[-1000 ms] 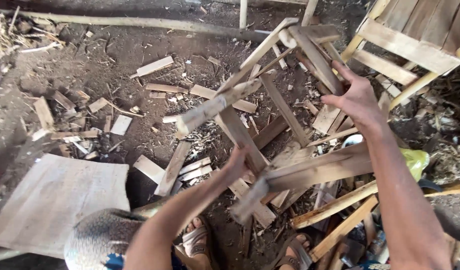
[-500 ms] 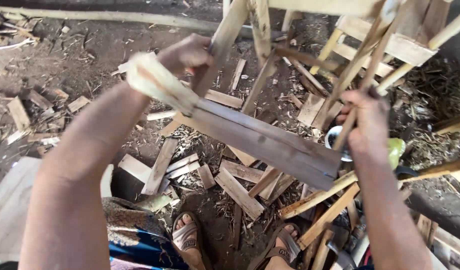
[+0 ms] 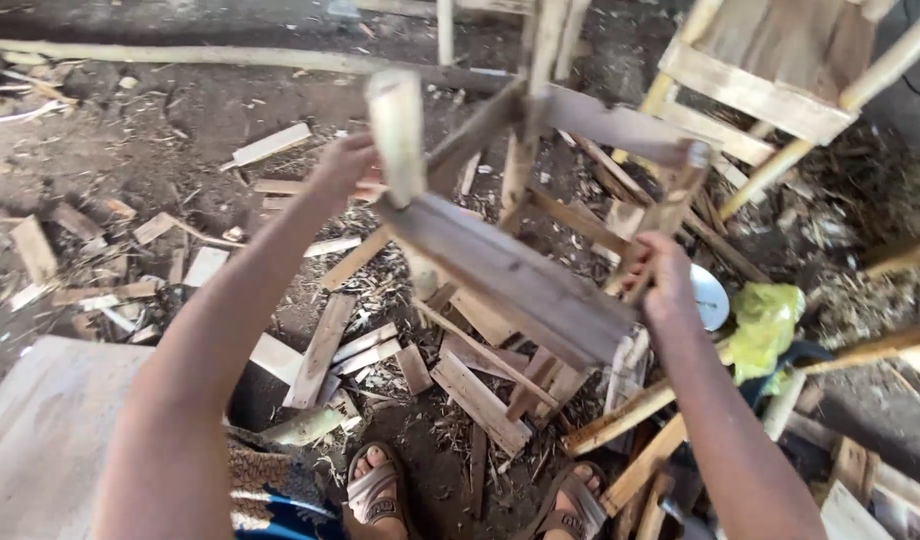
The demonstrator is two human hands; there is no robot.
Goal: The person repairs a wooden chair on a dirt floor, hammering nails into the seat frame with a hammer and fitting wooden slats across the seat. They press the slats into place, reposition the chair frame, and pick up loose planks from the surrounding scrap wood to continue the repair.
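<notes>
Both hands are up on a rough wooden frame (image 3: 520,270), held in the air over the scrap-littered ground (image 3: 180,120). Left hand (image 3: 342,168) is wrapped around 1 slat, right hand (image 3: 660,275) fisted tight on a leg.

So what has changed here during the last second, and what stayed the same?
Both hands lifted the wooden frame off the scrap pile and turned it. The left hand moved from its lower plank to the upper left; the right hand came down onto a leg. The scraps stayed.
</notes>
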